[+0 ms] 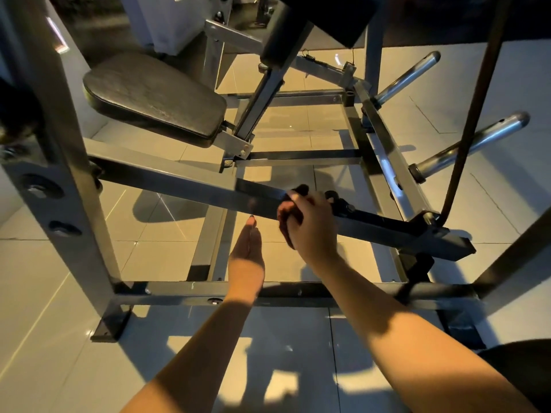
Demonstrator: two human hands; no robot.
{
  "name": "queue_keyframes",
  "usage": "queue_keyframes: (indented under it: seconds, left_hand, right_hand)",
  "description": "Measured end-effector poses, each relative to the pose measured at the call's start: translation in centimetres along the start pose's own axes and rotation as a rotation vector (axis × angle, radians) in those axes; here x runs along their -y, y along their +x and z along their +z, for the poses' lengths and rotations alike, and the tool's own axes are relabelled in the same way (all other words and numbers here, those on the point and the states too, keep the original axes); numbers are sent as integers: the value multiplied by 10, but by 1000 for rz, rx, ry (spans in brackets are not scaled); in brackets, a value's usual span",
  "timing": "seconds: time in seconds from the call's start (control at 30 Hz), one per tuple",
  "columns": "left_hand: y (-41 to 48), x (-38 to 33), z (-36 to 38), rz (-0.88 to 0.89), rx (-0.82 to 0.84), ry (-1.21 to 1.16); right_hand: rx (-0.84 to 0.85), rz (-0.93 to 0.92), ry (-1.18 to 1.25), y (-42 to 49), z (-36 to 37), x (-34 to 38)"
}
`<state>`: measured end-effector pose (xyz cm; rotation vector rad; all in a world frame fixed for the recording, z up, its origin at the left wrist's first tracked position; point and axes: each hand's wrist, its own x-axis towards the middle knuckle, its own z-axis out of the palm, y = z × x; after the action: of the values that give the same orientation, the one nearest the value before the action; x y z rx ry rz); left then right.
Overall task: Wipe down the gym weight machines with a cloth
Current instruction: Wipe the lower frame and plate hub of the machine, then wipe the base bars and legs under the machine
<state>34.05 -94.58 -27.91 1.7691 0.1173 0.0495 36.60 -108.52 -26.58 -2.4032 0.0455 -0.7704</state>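
head | right hand (310,225) fingers clamped on dark cloth (298,191) over bar (193,183) | left hand (247,248) below bar, fingers straight, empty | tip: wrap cloth, slide along bar

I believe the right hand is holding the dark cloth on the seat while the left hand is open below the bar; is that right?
Not quite: the head view shows the right hand holding the cloth on the slanted bar, not on the seat. The left hand is indeed open below the bar.
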Motion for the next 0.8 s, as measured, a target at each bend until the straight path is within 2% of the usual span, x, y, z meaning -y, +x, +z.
queue_keyframes:
  seconds: [0.13, 0.2, 0.3, 0.37, 0.6, 0.8]
  left_hand:
    - [9, -2, -13, -11, -95, -205]
    - [11, -6, -17, 4, -103, -275]
    - [7, -7, -14, -10, -109, -245]
    - [4, -2, -9, 28, -110, -148]
    - [1, 2, 22, 205, 69, 321]
    - [-7, -7, 53, 274, 207, 348]
  right_hand:
    - [116, -201, 35, 6, 25, 50]
    - [62, -211, -2, 10, 34, 65]
    - [7, -161, -18, 17, 37, 65]
    - [2, -154, -16, 13, 34, 52]
    - [-76, -98, -65, -13, -8, -34]
    - [44, -117, -175, -21, -26, -60]
